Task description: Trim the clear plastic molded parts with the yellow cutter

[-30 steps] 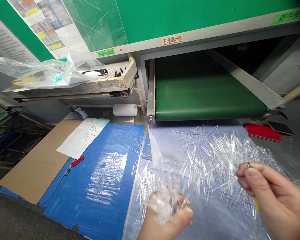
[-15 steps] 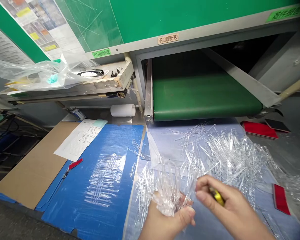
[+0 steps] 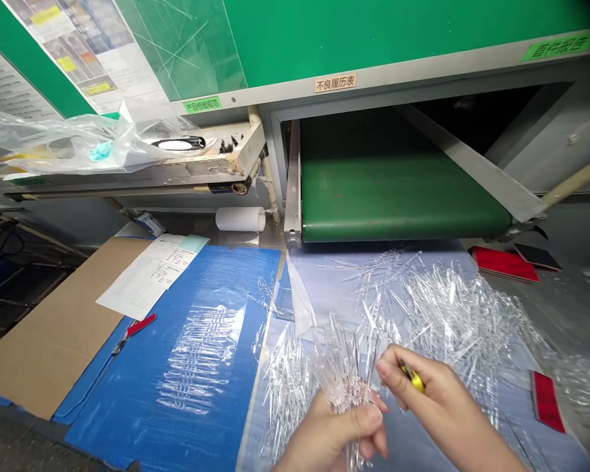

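Note:
My left hand (image 3: 337,426) is wrapped round a bunch of thin, pointed clear plastic pieces (image 3: 341,357), their tips fanning upward. Beside it on the right, my right hand (image 3: 435,396) is closed with a small yellow-handled tool (image 3: 415,379) in its palm; the working end is mostly hidden. Thumb and forefinger of that hand pinch close to a clear piece at the bunch's edge, though I cannot tell whether they grip it. Loose pieces of the same kind lie in a pile (image 3: 285,387) left of my hands and a larger heap (image 3: 457,314) to the right.
A green conveyor belt (image 3: 398,190) ends above the work surface. To the left, more clear pieces lie in rows (image 3: 196,360) on a blue board (image 3: 128,400), near a paper sheet (image 3: 147,275) and red-handled tool (image 3: 141,325). Red pads (image 3: 506,263) sit at right.
The bunch in my left hand has tipped more upright and slightly right. My right hand has come a little left, closer to the bunch, still holding the yellow-handled tool.

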`<state>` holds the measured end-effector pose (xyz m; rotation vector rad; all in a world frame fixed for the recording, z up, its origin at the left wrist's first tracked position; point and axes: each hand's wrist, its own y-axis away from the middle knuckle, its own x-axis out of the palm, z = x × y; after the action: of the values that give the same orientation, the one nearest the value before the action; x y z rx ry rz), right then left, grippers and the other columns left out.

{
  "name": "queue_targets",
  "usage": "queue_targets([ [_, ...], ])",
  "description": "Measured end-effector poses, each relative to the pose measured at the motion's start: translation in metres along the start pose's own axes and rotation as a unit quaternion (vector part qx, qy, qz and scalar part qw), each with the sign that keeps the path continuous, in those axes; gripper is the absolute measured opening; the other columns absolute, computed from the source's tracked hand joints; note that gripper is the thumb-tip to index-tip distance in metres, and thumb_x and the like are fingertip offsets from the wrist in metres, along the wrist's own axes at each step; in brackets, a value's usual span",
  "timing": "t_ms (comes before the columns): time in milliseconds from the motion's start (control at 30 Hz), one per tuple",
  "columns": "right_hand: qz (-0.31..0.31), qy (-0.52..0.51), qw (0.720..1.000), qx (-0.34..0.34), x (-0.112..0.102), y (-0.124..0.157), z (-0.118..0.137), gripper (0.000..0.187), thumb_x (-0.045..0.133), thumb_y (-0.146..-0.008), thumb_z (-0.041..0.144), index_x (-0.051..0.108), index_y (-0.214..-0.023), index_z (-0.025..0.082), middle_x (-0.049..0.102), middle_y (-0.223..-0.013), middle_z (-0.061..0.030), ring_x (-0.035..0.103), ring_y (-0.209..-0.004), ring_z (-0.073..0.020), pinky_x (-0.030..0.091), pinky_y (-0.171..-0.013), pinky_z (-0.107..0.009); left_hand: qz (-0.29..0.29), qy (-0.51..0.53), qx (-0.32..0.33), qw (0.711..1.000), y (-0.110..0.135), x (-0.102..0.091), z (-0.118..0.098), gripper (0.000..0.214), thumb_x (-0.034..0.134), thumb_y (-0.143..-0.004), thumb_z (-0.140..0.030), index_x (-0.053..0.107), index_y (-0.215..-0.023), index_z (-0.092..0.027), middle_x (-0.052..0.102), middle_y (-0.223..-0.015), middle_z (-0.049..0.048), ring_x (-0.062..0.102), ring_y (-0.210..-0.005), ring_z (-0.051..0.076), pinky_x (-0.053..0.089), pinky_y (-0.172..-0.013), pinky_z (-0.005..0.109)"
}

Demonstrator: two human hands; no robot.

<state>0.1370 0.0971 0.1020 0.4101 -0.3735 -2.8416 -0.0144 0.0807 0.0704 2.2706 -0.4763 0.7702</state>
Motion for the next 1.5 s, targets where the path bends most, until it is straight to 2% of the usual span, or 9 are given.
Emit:
queue_targets([
  [167, 0.088, 0.128, 0.988, -0.019, 0.007, -0.004, -0.002, 0.038, 0.037, -0.090, 0.048, 0.042, -0.062, 0.022, 0.060, -0.051, 0.0010, 0.058, -0.051, -0.0147, 0.042, -0.053, -0.026, 0.011, -0.003, -0.002, 1.000, -0.003, -0.006, 0.002, 0.036, 0.074, -0.060, -0.044, 0.057, -0.051, -0.014, 0.046, -0.041, -0.0029, 0.044, -0.046, 0.011, 0.042, -0.062, 0.030],
  [333, 0.051, 0.290, 0.956, 0.005, -0.025, -0.038, -0.010, 0.050, 0.025, -0.092, 0.053, 0.053, -0.064, 0.021, 0.058, -0.054, 0.0004, 0.058, -0.052, -0.0149, 0.044, -0.055, -0.027, -0.034, 0.048, -0.013, 0.998, -0.003, -0.014, -0.006, 0.021, 0.073, -0.064, -0.030, 0.063, -0.069, -0.013, 0.057, -0.047, -0.0008, 0.048, -0.044, 0.011, 0.042, -0.062, 0.031],
  [500, -0.030, 0.433, 0.891, 0.130, -0.065, -0.091, -0.032, 0.033, 0.044, -0.091, 0.042, 0.060, -0.080, 0.015, 0.063, -0.069, -0.0025, 0.062, -0.071, -0.0183, 0.047, -0.071, -0.036, -0.033, 0.146, 0.001, 0.989, -0.005, -0.025, -0.008, 0.037, 0.085, -0.052, -0.031, 0.064, -0.077, -0.014, 0.054, -0.049, -0.0054, 0.042, -0.044, 0.006, 0.041, -0.061, 0.027],
  [700, -0.010, 0.474, 0.863, 0.176, -0.039, -0.114, -0.057, 0.025, 0.054, -0.089, 0.034, 0.059, -0.106, 0.016, 0.061, -0.107, -0.0058, 0.060, -0.091, -0.0178, 0.049, -0.080, -0.039, -0.092, 0.216, -0.006, 0.972, -0.008, -0.024, -0.010, 0.032, 0.083, -0.055, -0.014, 0.066, -0.082, -0.016, 0.055, -0.054, -0.0065, 0.044, -0.048, 0.005, 0.039, -0.061, 0.024],
  [867, -0.055, 0.387, 0.908, 0.152, -0.043, -0.119, -0.062, 0.023, 0.054, -0.089, 0.033, 0.059, -0.104, 0.016, 0.062, -0.105, -0.0049, 0.061, -0.088, -0.0167, 0.050, -0.076, -0.037, -0.143, 0.258, -0.014, 0.955, -0.013, -0.024, -0.010, 0.028, 0.082, -0.058, -0.019, 0.066, -0.079, -0.009, 0.049, -0.046, -0.0064, 0.040, -0.043, 0.004, 0.037, -0.057, 0.021],
  [1000, -0.114, 0.238, 0.961, 0.086, -0.057, -0.095, -0.044, 0.027, 0.045, -0.092, 0.039, 0.057, -0.085, 0.015, 0.059, -0.076, 0.0005, 0.056, -0.065, -0.0121, 0.047, -0.062, -0.028, -0.145, 0.232, -0.016, 0.962, -0.015, -0.023, -0.009, 0.018, 0.076, -0.065, -0.022, 0.063, -0.071, -0.011, 0.053, -0.050, -0.0032, 0.044, -0.045, 0.006, 0.038, -0.058, 0.023],
  [1133, -0.049, 0.063, 0.997, 0.007, -0.046, -0.048, -0.015, 0.038, 0.050, -0.081, 0.057, 0.052, -0.074, 0.019, 0.050, -0.056, 0.0035, 0.047, -0.049, -0.0104, 0.040, -0.049, -0.025, -0.140, 0.160, 0.029, 0.977, -0.009, -0.014, -0.013, 0.014, 0.073, -0.070, -0.021, 0.063, -0.073, -0.012, 0.063, -0.059, 0.0015, 0.050, -0.050, 0.008, 0.037, -0.061, 0.024],
  [1333, 0.111, -0.243, 0.964, 0.008, -0.013, -0.020, 0.007, 0.044, 0.067, -0.067, 0.060, 0.052, -0.067, 0.018, 0.041, -0.045, 0.0075, 0.034, -0.040, -0.0055, 0.027, -0.041, -0.019, 0.034, 0.069, 0.034, 0.996, 0.005, 0.007, -0.021, 0.028, 0.076, -0.063, -0.036, 0.061, -0.070, -0.014, 0.063, -0.055, 0.0025, 0.046, -0.046, 0.010, 0.033, -0.053, 0.023],
  [1500, 0.083, -0.278, 0.957, 0.032, -0.003, -0.021, 0.004, 0.034, 0.065, -0.076, 0.048, 0.058, -0.079, 0.015, 0.048, -0.057, 0.0054, 0.019, -0.039, -0.0013, 0.011, -0.040, -0.019, -0.117, -0.007, 0.075, 0.990, 0.012, 0.019, -0.027, 0.024, 0.078, -0.058, -0.029, 0.059, -0.064, -0.014, 0.058, -0.051, -0.0019, 0.051, -0.052, 0.011, 0.034, -0.056, 0.023],
])
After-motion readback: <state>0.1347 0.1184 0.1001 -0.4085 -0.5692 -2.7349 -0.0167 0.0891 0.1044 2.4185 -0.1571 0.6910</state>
